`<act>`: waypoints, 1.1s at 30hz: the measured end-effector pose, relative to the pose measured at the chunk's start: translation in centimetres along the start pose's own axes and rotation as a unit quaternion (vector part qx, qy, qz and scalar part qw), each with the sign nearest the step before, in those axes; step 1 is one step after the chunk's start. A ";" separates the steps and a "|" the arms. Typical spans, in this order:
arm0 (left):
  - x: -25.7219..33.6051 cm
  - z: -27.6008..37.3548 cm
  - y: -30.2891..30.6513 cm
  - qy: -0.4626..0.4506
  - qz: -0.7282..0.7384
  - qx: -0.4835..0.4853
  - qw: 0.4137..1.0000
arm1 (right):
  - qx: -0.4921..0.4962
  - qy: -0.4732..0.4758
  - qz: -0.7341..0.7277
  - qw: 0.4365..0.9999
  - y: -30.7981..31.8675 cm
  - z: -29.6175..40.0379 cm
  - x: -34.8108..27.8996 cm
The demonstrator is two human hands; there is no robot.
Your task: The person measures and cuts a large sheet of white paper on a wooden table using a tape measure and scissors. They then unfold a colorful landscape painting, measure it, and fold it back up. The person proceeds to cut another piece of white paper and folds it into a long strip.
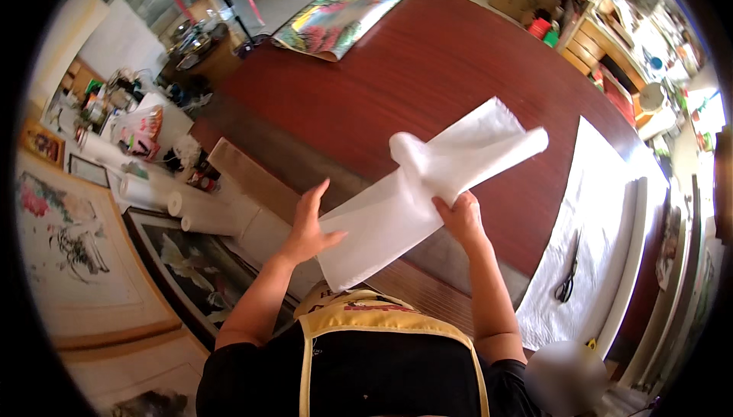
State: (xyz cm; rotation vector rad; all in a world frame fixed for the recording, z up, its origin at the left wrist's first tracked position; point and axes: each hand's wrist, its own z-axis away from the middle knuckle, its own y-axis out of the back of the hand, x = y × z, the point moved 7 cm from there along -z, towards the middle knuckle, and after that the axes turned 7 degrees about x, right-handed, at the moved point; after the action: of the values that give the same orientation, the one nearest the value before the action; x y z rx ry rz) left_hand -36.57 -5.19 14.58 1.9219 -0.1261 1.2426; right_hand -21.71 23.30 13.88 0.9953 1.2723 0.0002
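Note:
A long white sheet, paper or thin cloth, stretches slantwise in front of me with a fold across its middle and a curled far end. My right hand pinches its near right edge between thumb and fingers. At the sheet's left edge is my left hand, thumb and fingers spread wide; it grips nothing, and I cannot tell whether it touches the sheet. Beneath the sheet's far part lies a dark red tabletop.
Black scissors rest on a white sheet at the right, beside a long white roll. A colourful printed sheet lies on the table's far edge. Framed paintings and white rolls stand at the left.

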 end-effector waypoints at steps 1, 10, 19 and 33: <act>3.0 -1.5 0.8 -0.038 -0.017 0.007 0.999 | -0.019 0.172 0.060 0.983 0.1 0.0 -4.9; 8.4 -8.0 3.0 -0.268 0.201 -0.083 0.938 | -0.167 0.498 -0.084 0.847 2.4 2.1 -24.1; -8.5 -11.8 21.3 0.142 0.400 0.327 0.844 | -0.042 0.037 -0.278 0.959 -10.9 -16.7 -15.8; -24.6 -17.1 40.3 0.137 0.440 0.392 0.796 | 0.192 -0.307 -0.299 0.883 -35.0 -47.3 -7.9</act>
State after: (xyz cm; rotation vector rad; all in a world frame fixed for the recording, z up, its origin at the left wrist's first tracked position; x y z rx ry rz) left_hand -80.67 -28.08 21.32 2.4273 -0.4479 2.4922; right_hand -79.43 27.28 0.68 0.7924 0.9436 -1.0073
